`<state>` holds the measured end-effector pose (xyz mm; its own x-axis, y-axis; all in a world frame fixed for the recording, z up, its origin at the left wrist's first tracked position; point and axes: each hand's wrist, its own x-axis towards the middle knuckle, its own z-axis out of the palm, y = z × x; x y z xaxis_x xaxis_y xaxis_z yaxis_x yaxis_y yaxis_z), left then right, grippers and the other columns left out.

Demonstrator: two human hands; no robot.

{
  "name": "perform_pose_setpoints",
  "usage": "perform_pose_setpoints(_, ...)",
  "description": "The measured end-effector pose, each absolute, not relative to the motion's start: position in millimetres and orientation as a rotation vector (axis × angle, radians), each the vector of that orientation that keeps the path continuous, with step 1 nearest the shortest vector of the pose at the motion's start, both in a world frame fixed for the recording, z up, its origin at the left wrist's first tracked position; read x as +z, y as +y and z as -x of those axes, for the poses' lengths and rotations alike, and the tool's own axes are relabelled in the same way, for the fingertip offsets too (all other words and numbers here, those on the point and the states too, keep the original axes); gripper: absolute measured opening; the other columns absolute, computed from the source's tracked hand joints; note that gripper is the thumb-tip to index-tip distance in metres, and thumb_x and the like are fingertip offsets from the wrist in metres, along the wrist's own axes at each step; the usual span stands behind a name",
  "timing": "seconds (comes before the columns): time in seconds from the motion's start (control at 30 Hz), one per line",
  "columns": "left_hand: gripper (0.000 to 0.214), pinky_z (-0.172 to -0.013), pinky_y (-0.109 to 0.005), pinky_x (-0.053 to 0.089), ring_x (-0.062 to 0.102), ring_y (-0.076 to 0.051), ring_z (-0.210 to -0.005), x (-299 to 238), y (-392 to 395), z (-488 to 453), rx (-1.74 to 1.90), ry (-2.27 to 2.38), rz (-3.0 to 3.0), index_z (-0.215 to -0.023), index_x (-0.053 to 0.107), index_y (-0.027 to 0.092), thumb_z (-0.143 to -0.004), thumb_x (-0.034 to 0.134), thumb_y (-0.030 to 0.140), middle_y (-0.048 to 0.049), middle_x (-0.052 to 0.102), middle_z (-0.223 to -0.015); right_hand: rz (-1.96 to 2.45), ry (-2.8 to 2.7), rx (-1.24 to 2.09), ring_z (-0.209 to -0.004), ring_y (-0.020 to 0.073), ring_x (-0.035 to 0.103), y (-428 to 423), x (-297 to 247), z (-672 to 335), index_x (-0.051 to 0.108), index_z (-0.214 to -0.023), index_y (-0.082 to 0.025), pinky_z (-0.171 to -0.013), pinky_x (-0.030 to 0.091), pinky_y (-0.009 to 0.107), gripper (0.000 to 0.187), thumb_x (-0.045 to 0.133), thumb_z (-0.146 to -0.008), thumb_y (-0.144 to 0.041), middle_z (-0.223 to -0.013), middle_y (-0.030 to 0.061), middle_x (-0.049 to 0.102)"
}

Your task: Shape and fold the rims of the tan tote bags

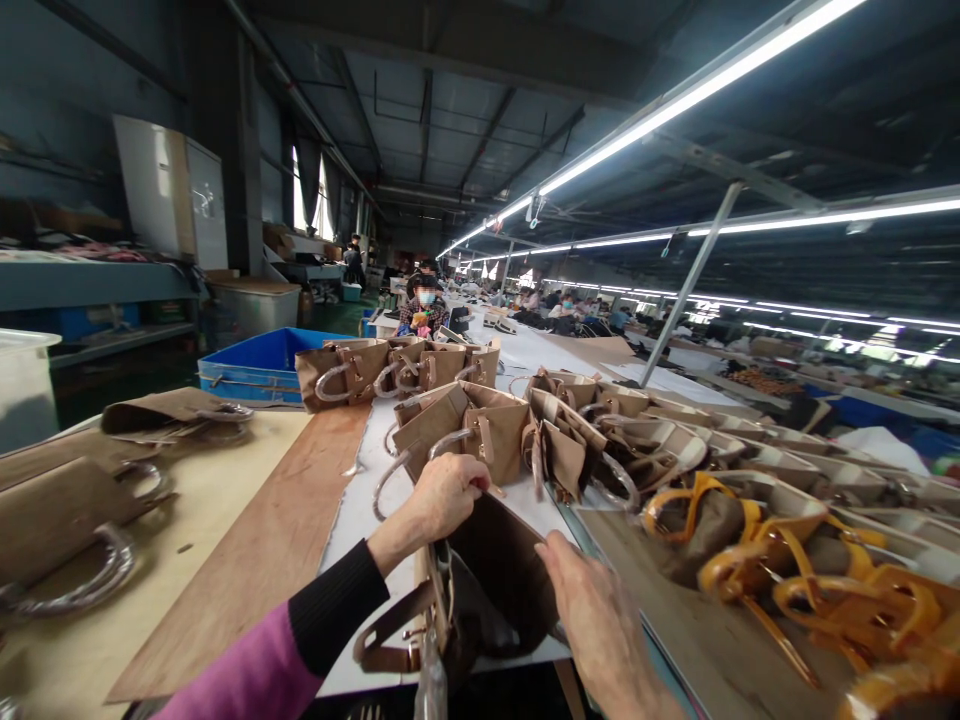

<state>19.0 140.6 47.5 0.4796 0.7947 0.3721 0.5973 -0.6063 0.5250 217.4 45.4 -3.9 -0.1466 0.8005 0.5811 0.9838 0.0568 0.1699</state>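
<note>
An open brown handbag stands at the near edge of the work table, its dark inside turned up toward me. My left hand has its fingers closed on the far rim of the bag. On the right side, my right hand pinches the bag's rim between thumb and fingers. A wrapped handle and a brown strap hang on the bag's left side. Just beyond my left hand sit tan handbags with plastic-wrapped handles.
Rows of tan bags and bags with yellow handles fill the right side. A wooden board and more bags lie at left. Behind stands a blue bin. A masked person sits farther down the table.
</note>
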Motion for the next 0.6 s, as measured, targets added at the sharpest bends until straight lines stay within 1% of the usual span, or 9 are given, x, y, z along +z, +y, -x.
perform_pose_setpoints(0.07, 0.024, -0.065, -0.022, 0.037, 0.056, -0.014, -0.072, 49.5, 138.9, -19.3, 0.845, 1.188, -2.402, -0.072, 0.066, 0.021, -0.065, 0.047, 0.008, 0.0012, 0.064, -0.076, 1.740, -2.009, -0.797, -0.043, 0.0189, 0.058, 43.6, -3.9, -216.4, 0.046, -0.072, -0.025, -0.043, 0.024, 0.032, 0.036, 0.023, -0.098, -0.036, -0.048, -0.0023, 0.057)
perform_pose_setpoints(0.13, 0.025, -0.064, -0.022, 0.037, 0.055, -0.014, -0.071, 51.6, 137.2, -19.2, 0.839, 1.198, -2.399, -0.071, 0.066, 0.021, -0.065, 0.047, 0.008, 0.0012, 0.064, -0.075, 1.687, -2.009, -0.809, -0.043, 0.0178, 0.058, 43.1, -3.0, -215.0, 0.045, -0.071, -0.025, -0.044, 0.025, 0.032, 0.039, 0.019, -0.098, -0.036, -0.051, -0.0026, 0.058)
perform_pose_setpoints(0.37, 0.025, -0.063, -0.022, 0.037, 0.055, -0.014, -0.070, 53.5, 134.1, -18.1, 0.825, 1.199, -2.397, -0.073, 0.067, 0.021, -0.064, 0.046, 0.009, 0.0015, 0.064, -0.074, 1.584, -2.002, -0.826, -0.047, 0.0157, 0.056, 40.9, -2.4, -214.8, 0.044, -0.071, -0.023, -0.047, 0.028, 0.030, 0.037, 0.022, -0.098, -0.032, -0.057, -0.0020, 0.058)
perform_pose_setpoints(0.6, 0.026, -0.065, -0.022, 0.039, 0.056, -0.015, -0.073, 51.7, 135.3, -16.5, 0.834, 1.180, -2.393, -0.074, 0.067, 0.021, -0.065, 0.046, 0.009, 0.0011, 0.065, -0.077, 1.577, -2.003, -0.816, -0.048, 0.0165, 0.056, 38.9, -4.7, -215.0, 0.046, -0.072, -0.023, -0.050, 0.030, 0.031, 0.034, 0.025, -0.098, -0.031, -0.060, -0.0015, 0.057)
